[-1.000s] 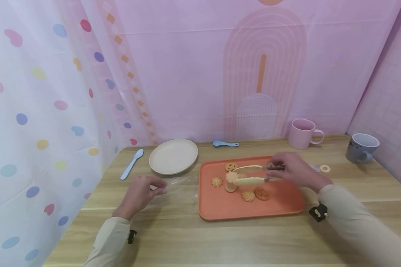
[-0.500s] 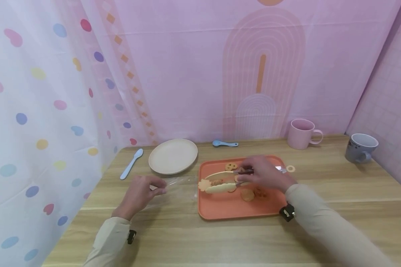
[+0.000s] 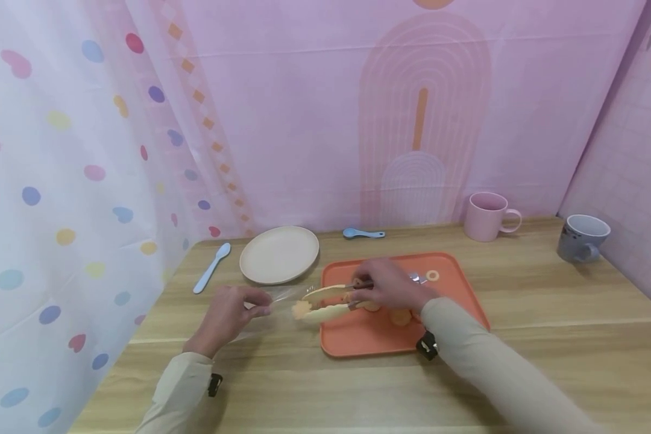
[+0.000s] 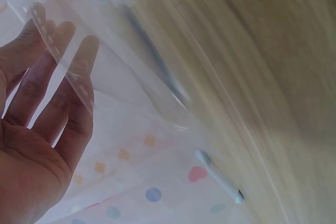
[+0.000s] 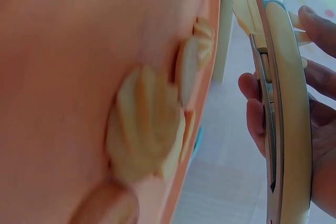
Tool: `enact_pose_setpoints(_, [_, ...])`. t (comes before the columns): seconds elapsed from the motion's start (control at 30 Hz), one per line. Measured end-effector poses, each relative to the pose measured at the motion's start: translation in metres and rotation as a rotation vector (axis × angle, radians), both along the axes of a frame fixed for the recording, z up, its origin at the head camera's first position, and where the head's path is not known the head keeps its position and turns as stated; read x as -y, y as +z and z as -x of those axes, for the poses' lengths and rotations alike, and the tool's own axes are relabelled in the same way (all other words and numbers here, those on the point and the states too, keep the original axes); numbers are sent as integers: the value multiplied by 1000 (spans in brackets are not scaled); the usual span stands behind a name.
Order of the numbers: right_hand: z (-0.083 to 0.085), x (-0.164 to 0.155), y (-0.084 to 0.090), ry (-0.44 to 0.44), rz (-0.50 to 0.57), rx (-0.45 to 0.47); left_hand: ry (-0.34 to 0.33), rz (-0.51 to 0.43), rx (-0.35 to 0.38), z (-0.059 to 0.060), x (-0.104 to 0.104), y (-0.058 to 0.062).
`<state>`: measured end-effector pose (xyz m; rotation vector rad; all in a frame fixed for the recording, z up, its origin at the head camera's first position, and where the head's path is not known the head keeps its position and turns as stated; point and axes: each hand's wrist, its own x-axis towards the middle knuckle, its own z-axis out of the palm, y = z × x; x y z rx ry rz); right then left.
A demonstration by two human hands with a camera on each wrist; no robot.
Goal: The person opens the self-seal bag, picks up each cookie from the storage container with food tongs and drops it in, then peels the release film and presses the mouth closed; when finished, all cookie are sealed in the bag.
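At the left, my left hand (image 3: 230, 316) pinches the edge of a clear plastic bag (image 4: 131, 85), which stretches rightward toward the orange tray (image 3: 352, 348). My right hand (image 3: 390, 286) grips a pair of food tongs (image 3: 328, 312) with cream tips, metal arms and a pull ring (image 3: 433, 275) at the far end. Between the tips sits a flower-shaped cookie (image 3: 302, 310), held beyond the tray's left edge, by the bag. Whether it is inside the bag I cannot tell. A swirled cookie (image 5: 142, 124) and several others lie on the tray, partly hidden by my right hand and the tongs.
A cream plate (image 3: 279, 254) stands behind the bag, with a long blue spoon (image 3: 213, 268) to its left. A small blue spoon (image 3: 364, 233) lies at the back. A pink mug (image 3: 486, 217) and a grey mug (image 3: 583, 239) stand at the right.
My right hand has carried the tongs and the flower-shaped cookie leftward, from over the tray to past its left edge beside the bag. The left hand has stayed in place.
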<state>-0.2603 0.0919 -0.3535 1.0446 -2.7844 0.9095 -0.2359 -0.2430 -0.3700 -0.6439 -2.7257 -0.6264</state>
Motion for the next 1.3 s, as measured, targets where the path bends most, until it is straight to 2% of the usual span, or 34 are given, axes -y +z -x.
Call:
enact_pose_setpoints(0.2, [4, 23, -7, -3, 26, 26, 2, -10, 18, 0, 0, 2])
enact_pose_setpoints(0.37, [4, 41, -10, 5, 54, 90, 9, -18, 23, -2, 0, 2])
enact_pose_setpoints(0.63, [2, 70, -7, -18, 7, 8, 17, -15, 7, -2, 3, 2])
enact_pose_setpoints(0.77, [1, 81, -8, -40, -29, 20, 15, -5, -4, -2, 4, 2])
enact_pose_setpoints(1.3, [-3, 95, -11, -44, -45, 73, 12, 9, 9, -1, 10, 3])
